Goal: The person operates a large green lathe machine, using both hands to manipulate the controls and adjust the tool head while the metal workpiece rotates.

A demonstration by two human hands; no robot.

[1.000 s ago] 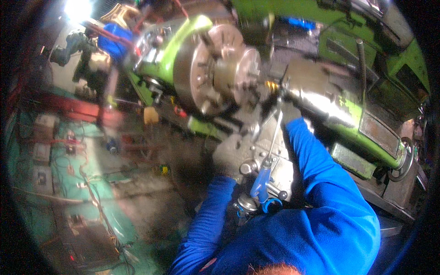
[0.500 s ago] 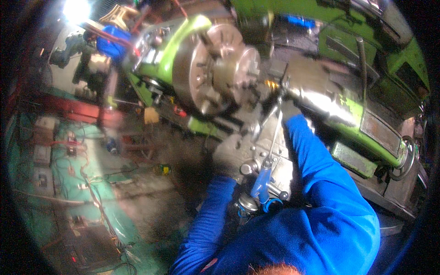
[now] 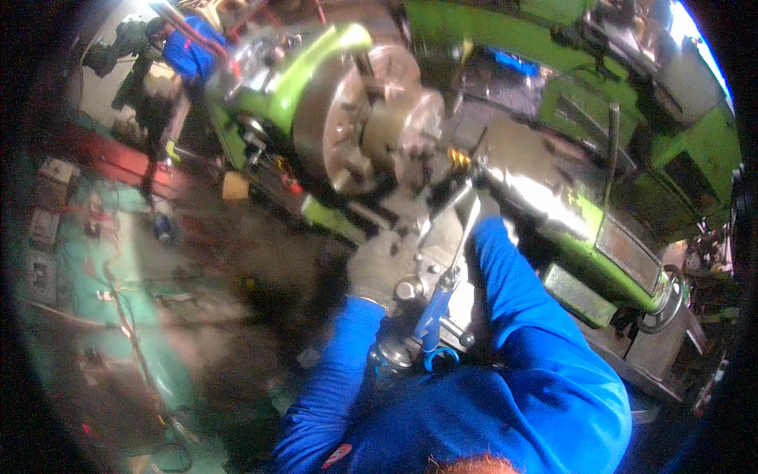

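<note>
My left hand [image 3: 377,268], in a grey glove, lies on the left side of the lathe carriage, its fingers curled; what they close on is hidden. A round metal knob [image 3: 408,290] is right beside it. My right hand [image 3: 488,207], gloved too, reaches to the tailstock spindle [image 3: 537,193]; its fingers are hidden and blurred. Left of it, a gold-coloured drill bit [image 3: 459,158] points toward the large chuck [image 3: 335,130] and the round metal workpiece [image 3: 420,130]. Between my arms, a blue-handled tool [image 3: 433,317] with a long thin metal stem lies tilted across the carriage.
The green tailstock body [image 3: 588,213] with its handwheel [image 3: 671,300] stands to the right. An upright lever [image 3: 613,150] rises behind it. A ball-ended lever [image 3: 467,339] juts out near my chest. Cables run over the green floor [image 3: 130,261] at left.
The whole view has shifted, so machine and arms appear a little farther left. Both hands keep nearly the same places on the lathe.
</note>
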